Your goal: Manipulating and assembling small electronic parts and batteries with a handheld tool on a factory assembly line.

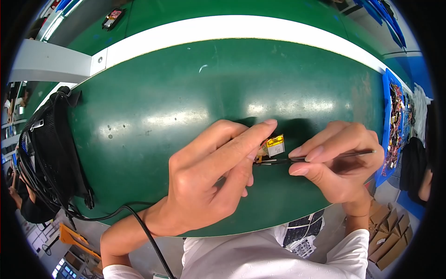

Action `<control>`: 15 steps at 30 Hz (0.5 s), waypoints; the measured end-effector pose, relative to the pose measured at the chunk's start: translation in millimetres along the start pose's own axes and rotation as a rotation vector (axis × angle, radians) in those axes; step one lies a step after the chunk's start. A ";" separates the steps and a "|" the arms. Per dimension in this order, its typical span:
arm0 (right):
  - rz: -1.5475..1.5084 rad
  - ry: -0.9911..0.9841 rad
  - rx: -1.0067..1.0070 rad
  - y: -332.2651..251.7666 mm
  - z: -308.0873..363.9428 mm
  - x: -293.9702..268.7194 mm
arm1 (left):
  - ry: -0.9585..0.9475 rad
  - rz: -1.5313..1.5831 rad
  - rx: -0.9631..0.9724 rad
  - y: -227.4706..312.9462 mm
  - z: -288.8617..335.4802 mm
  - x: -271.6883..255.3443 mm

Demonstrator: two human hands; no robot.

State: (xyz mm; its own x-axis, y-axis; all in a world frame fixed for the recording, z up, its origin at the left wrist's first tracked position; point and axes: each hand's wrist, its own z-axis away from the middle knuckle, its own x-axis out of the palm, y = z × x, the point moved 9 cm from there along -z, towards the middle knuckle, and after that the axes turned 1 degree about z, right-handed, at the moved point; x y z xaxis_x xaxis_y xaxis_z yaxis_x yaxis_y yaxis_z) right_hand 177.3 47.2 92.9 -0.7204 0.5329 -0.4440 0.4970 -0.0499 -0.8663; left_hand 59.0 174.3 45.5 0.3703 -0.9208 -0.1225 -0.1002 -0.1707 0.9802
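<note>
My left hand [209,174] pinches a small electronic assembly over the green table. Out past its fingertips sticks a silver battery pouch [276,147] with yellow tape along the top edge. Part of the assembly stays hidden behind the fingers. My right hand [337,160] is closed on slim dark tweezers [281,162], held between thumb and fingers. Their narrow tips point left and reach the assembly just below the battery; whether they grip anything there is too small to tell.
A black mesh bag [51,139] and a black cable [139,218] lie on the left. At the right edge stands a blue tray [386,93] of small electronic parts. Beyond the white ledge [232,27] sits a small device [113,18]. Cardboard dividers [388,235] are at lower right.
</note>
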 end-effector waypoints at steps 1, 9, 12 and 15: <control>-0.004 0.010 -0.011 -0.3 0.1 0.1 | -0.001 0.000 0.000 -0.1 0.1 0.1; -0.028 0.005 -0.023 1.2 -0.3 1.2 | -0.012 -0.012 -0.011 0.3 0.9 0.1; -0.047 -0.002 -0.008 3.7 -0.2 1.2 | -0.020 -0.019 -0.010 0.6 0.9 1.0; -0.059 -0.008 -0.002 4.3 -0.7 1.6 | -0.018 -0.015 -0.015 -0.3 2.2 1.3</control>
State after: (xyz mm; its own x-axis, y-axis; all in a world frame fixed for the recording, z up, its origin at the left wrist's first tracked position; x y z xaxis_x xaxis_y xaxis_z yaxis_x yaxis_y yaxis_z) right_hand 178.6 48.4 88.7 -0.7526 0.5278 -0.3937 0.4541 -0.0169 -0.8908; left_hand 57.5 172.4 44.7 0.3549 -0.9244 -0.1400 -0.0806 -0.1794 0.9805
